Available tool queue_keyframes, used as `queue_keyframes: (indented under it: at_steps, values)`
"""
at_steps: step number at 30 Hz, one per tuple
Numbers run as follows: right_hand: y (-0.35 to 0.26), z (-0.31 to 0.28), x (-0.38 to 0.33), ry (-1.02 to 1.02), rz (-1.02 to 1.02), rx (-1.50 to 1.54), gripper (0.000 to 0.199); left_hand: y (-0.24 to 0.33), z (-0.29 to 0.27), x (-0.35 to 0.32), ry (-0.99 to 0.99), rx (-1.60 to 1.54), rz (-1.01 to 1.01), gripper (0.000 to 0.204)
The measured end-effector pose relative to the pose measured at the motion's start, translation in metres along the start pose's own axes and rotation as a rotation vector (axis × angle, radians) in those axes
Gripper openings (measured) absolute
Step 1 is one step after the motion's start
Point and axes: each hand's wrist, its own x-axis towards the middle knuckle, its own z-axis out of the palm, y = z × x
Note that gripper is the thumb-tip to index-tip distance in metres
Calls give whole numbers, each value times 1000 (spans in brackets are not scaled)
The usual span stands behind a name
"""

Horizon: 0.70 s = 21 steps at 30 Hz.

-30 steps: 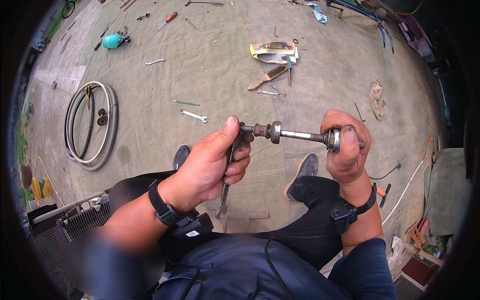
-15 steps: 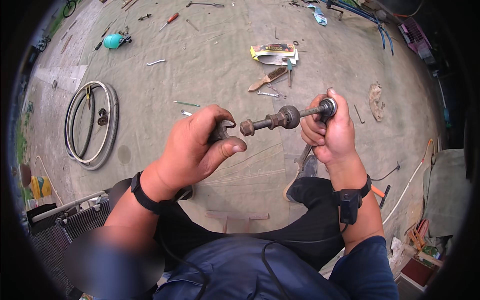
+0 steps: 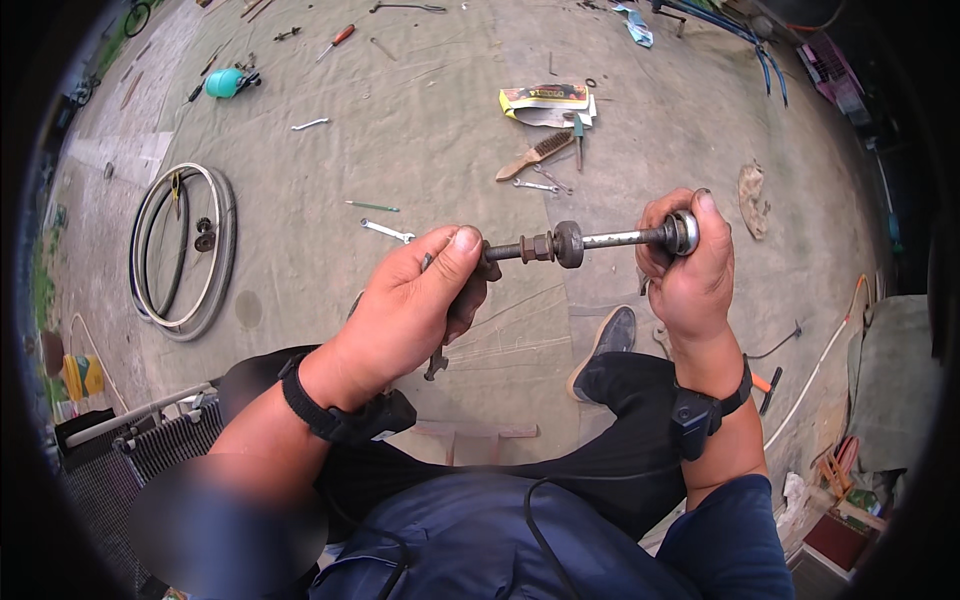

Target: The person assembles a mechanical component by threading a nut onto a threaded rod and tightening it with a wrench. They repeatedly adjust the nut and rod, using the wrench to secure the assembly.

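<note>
A greasy wheel axle (image 3: 610, 240) spans level between my two hands. Along its rod sit rusty nuts (image 3: 536, 248) and a round cone (image 3: 568, 245). My left hand (image 3: 425, 290) is closed, thumb and fingers pinching the axle's threaded left end, where the end nut is mostly hidden. An open-ended wrench (image 3: 436, 364) pokes out below this hand, its middle covered by the palm. My right hand (image 3: 690, 265) wraps the other end, beside a shiny round bearing piece (image 3: 683, 233). Below it, part of another wrench (image 3: 661, 340) shows next to the wrist, mostly hidden.
On the ground cloth lie a wooden wire brush (image 3: 535, 158), several spanners (image 3: 387, 231), a green pencil-like rod (image 3: 372, 206) and a red-handled screwdriver (image 3: 337, 43). Bicycle rims and tyres (image 3: 146, 290) rest at left. A mesh chair (image 3: 185, 435) stands near lower left.
My left hand has moved right and turned over, closing on the axle end that was bare before. The axle has levelled out and shifted slightly right with my right hand.
</note>
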Motion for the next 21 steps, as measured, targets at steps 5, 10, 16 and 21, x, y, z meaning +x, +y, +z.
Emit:
queue_keyframes:
  at_steps: [5,10,16,21]
  values:
    - [-2,-1,-3,5,-9,-42,50,-1,-4,1,-86,-74,-16,37]
    - [-3,-1,-2,-10,7,-18,50,-4,-7,2,-135,-170,-12,34]
    - [-1,-1,-1,-3,27,19,49,-1,0,1,-72,-135,-14,37]
    - [1,-2,1,-25,22,26,48,-2,0,1,-74,-138,-15,37]
